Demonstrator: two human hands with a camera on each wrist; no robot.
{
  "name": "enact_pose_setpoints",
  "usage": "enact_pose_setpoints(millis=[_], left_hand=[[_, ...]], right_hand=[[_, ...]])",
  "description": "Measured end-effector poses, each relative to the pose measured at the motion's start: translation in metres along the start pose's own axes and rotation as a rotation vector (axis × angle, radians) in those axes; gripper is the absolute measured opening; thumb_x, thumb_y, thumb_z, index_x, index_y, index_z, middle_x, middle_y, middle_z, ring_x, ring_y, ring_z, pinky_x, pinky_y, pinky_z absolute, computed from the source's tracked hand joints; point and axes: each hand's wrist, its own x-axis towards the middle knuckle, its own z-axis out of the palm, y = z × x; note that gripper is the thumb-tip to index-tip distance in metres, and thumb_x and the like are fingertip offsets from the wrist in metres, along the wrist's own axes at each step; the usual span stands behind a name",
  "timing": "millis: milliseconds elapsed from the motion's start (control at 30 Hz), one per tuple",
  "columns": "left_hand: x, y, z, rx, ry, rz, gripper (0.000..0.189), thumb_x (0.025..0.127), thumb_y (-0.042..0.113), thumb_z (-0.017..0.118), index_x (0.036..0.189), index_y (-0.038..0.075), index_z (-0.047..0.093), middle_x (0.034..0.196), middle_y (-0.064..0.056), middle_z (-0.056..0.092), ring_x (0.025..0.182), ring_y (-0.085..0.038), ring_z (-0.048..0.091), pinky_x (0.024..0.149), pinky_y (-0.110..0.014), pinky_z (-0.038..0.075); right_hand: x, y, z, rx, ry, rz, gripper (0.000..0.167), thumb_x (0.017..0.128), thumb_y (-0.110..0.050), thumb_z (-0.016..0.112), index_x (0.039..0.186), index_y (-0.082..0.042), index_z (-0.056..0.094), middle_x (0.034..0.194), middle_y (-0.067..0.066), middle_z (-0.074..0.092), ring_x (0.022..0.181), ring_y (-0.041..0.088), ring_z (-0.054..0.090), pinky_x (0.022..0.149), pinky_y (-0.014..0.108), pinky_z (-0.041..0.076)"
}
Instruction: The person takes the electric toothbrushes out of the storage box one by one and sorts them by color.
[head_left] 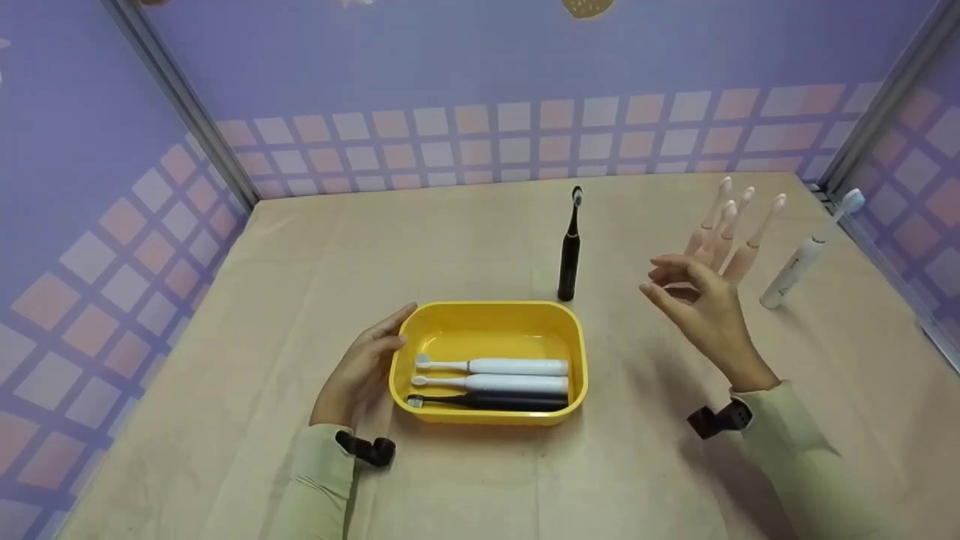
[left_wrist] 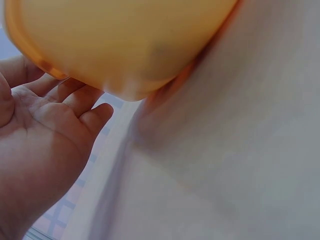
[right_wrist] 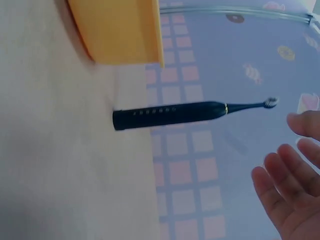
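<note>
My left hand holds the left end of a yellow plastic box, thumb at the rim and fingers along the outer wall. Inside lie two white electric toothbrushes and a black electric toothbrush, side by side, heads to the left. Another black electric toothbrush stands upright just behind the box's right corner; the right wrist view shows its row of small marks. To its right my right hand is raised with fingers softly bent, thumb and fingertips apart, holding nothing.
Several pink electric toothbrushes stand upright behind my right hand, partly hidden by it. A white patterned electric toothbrush stands farther right, near the table's edge. A beige cloth covers the table; purple walls enclose the back and sides.
</note>
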Motion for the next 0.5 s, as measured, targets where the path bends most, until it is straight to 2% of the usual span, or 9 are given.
enact_pose_setpoints(millis=[167,267,400,500], left_hand=[[0.002,-0.003,-0.005,0.069,-0.011,-0.001,0.061,0.097,0.012,0.044,0.154,0.015,0.024,0.162,-0.005,0.015,0.147,-0.021,0.022,0.116,-0.032,0.029],[0.002,-0.003,-0.006,0.073,-0.003,-0.015,0.06,0.097,0.013,0.044,0.154,0.019,0.025,0.162,-0.003,0.017,0.145,-0.021,0.027,0.114,-0.032,0.033],[0.001,0.0,-0.002,0.064,0.014,-0.022,0.058,0.099,0.009,0.04,0.154,0.015,0.024,0.162,-0.003,0.017,0.146,-0.022,0.024,0.116,-0.034,0.029],[0.001,0.0,-0.001,0.063,0.025,-0.022,0.058,0.098,0.009,0.04,0.154,0.013,0.023,0.162,-0.005,0.016,0.147,-0.022,0.021,0.117,-0.034,0.027]], right_hand=[[0.003,-0.007,0.008,-0.034,-0.144,-0.01,0.032,0.085,-0.01,0.071,0.116,-0.003,0.066,0.101,0.011,0.068,0.092,0.003,0.063,0.081,0.012,0.053],[0.006,-0.013,0.013,-0.039,-0.219,-0.004,0.032,0.086,-0.012,0.07,0.117,-0.004,0.066,0.102,0.01,0.069,0.094,0.013,0.065,0.083,0.021,0.056],[0.01,-0.022,0.02,-0.036,-0.321,0.011,0.032,0.088,-0.01,0.068,0.119,-0.004,0.065,0.107,0.011,0.068,0.098,0.021,0.066,0.085,0.03,0.057],[0.013,-0.027,0.026,-0.02,-0.386,0.02,0.032,0.087,-0.008,0.068,0.119,-0.002,0.065,0.109,0.012,0.068,0.098,0.021,0.065,0.084,0.03,0.057]])
